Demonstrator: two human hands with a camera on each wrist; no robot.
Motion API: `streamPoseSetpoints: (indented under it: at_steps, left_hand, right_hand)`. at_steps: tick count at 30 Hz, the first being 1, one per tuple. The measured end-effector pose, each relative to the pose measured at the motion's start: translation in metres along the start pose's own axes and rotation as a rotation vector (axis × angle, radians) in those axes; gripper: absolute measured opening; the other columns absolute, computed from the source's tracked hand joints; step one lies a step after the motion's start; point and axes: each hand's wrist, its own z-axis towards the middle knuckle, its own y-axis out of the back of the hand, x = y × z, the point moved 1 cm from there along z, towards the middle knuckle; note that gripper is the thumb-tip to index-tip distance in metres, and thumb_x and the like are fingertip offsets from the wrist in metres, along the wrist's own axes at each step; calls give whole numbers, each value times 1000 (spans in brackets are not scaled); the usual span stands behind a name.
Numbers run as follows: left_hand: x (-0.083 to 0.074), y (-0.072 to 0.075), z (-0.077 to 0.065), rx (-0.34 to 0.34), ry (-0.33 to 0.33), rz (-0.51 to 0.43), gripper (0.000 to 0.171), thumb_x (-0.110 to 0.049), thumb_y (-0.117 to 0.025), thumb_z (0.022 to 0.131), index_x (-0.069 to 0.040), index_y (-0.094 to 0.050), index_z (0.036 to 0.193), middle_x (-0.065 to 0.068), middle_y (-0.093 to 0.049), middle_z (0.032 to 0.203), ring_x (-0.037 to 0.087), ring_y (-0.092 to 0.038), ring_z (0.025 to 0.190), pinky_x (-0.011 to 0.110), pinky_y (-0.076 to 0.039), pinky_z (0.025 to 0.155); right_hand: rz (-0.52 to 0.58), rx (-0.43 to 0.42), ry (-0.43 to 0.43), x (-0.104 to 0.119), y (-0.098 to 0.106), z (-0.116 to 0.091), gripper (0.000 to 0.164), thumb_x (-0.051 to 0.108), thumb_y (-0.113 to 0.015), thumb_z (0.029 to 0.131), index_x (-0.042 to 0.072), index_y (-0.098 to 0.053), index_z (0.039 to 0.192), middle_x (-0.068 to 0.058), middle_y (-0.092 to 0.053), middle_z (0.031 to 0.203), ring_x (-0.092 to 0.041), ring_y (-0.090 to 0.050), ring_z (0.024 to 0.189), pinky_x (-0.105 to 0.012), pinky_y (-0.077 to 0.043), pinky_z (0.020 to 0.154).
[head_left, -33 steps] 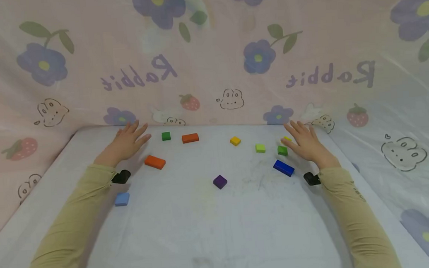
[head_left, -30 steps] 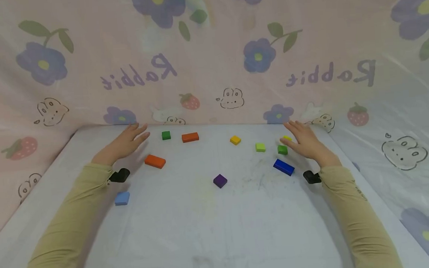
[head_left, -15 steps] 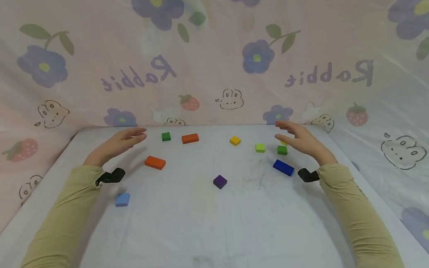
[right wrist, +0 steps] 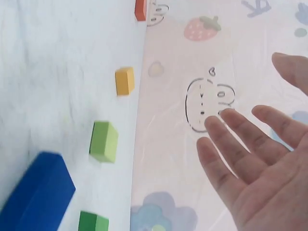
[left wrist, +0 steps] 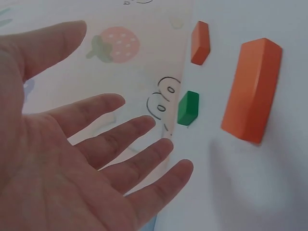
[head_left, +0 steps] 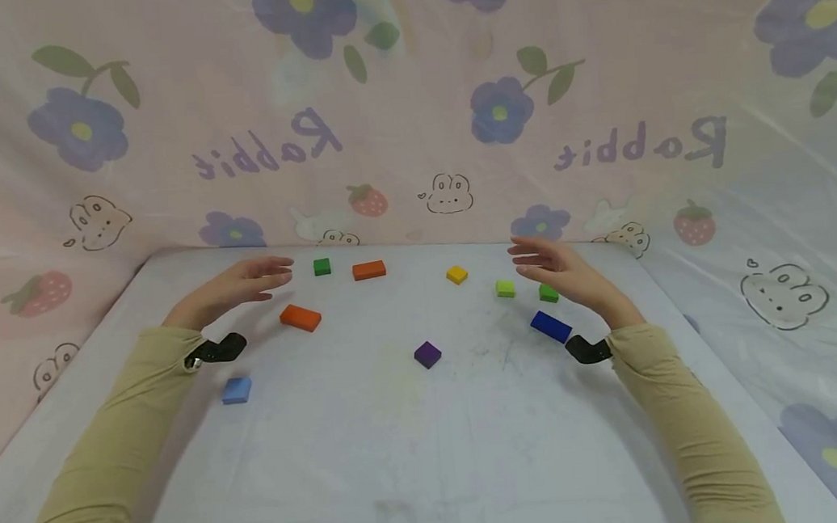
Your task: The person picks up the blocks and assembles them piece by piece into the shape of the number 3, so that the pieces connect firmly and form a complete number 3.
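Note:
My left hand hovers over the far left of the table with fingers extended and nothing in it. Close to it lie an orange block, a small green block and a second orange block. In the left wrist view the palm shows bare. My right hand hangs over the far right, its fingers also spread and holding nothing. Near it are a lime block, a green block and a dark blue block. A yellow block shows in the right wrist view.
A purple block lies mid-table, and a light blue block sits beside the left forearm. The white-covered table meets a hanging patterned cloth at its back edge; the cloth also runs along the sides.
Both hands have turned from palm-down to palms facing inward. The right hand has shifted left and now hides a second yellow block beyond the green one. The blocks have stayed in place.

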Motion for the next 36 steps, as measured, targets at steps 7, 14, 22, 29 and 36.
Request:
streamPoseSetpoints:
  at_steps: [7, 14, 22, 29, 36]
  left_hand:
    - [7, -7, 3, 33, -9, 41, 64, -35, -57, 96, -3, -32, 146, 22, -39, 143, 35, -39, 130, 52, -35, 101]
    - [8, -15, 3, 24, 11, 76, 65, -33, -60, 94, -1, -34, 145, 23, -40, 142, 36, -40, 128, 52, -36, 101]
    - [11, -22, 7, 23, 3, 139, 65, -31, -61, 93, 2, -36, 143, 26, -41, 140, 41, -41, 126, 58, -29, 102]
    - [15, -26, 9, 40, -26, 176, 64, -21, -67, 89, 3, -39, 141, 26, -45, 137, 43, -43, 125, 60, -28, 102]
    - [23, -26, 13, 48, -36, 166, 75, -18, -79, 79, 2, -41, 141, 25, -47, 136, 42, -44, 123, 56, -32, 101]
  right_hand:
    - [35, 48, 18, -19, -19, 9, 56, 15, -57, 97, 11, -33, 147, -13, -43, 143, -36, -41, 129, -48, -38, 100]
    - [27, 101, 43, -19, -41, 12, 54, 23, -61, 95, 14, -40, 144, -8, -47, 139, -31, -46, 127, -42, -41, 99]
    - [63, 151, 47, -18, -67, 18, 52, 19, -64, 93, 9, -44, 140, -9, -48, 139, -33, -46, 126, -42, -39, 100]
    - [103, 224, 45, -16, -87, 18, 51, 14, -66, 91, 12, -47, 138, -20, -45, 139, -34, -45, 126, -46, -35, 103]
    - [87, 290, 89, -16, -103, 22, 56, 10, -69, 89, 5, -44, 139, -18, -46, 139, -34, -46, 125, -46, -39, 100]
